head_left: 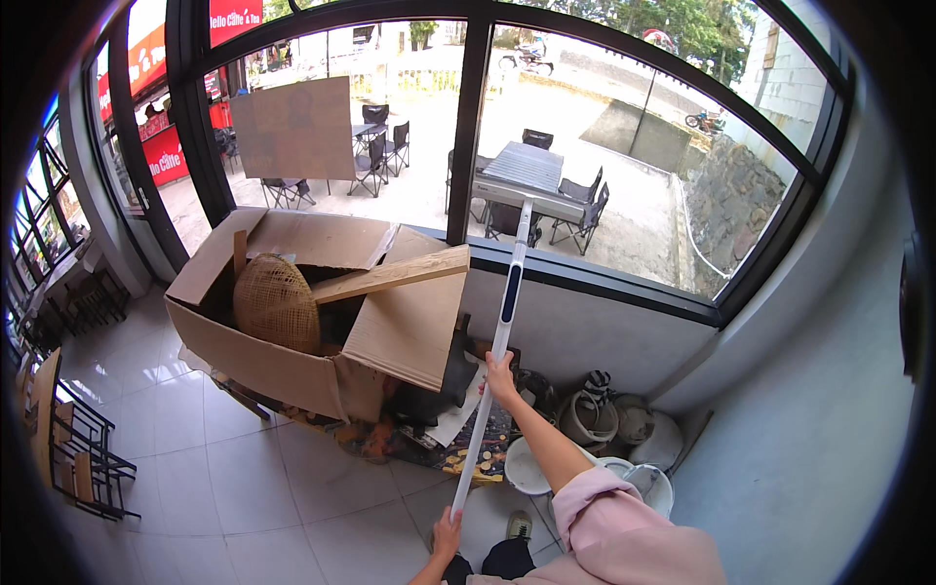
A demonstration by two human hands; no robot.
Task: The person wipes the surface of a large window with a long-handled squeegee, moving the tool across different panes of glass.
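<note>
The left hand (447, 533) is closed round the near end of the long white pole (478, 429), while the right hand (500, 378) wraps it farther up. It looks light and stiff, probably top-heavy, so hands set well apart on the smooth shaft should steady it. The far end carries a wide grey head (556, 206) before the window (624, 234), right of the cardboard box (253, 357); whether it touches glass, I can't quite tell.

Pink top (648, 536) (sleeve (585, 499) folded back), dark trousers (508, 561), greyish-green shoe (520, 526).
</note>
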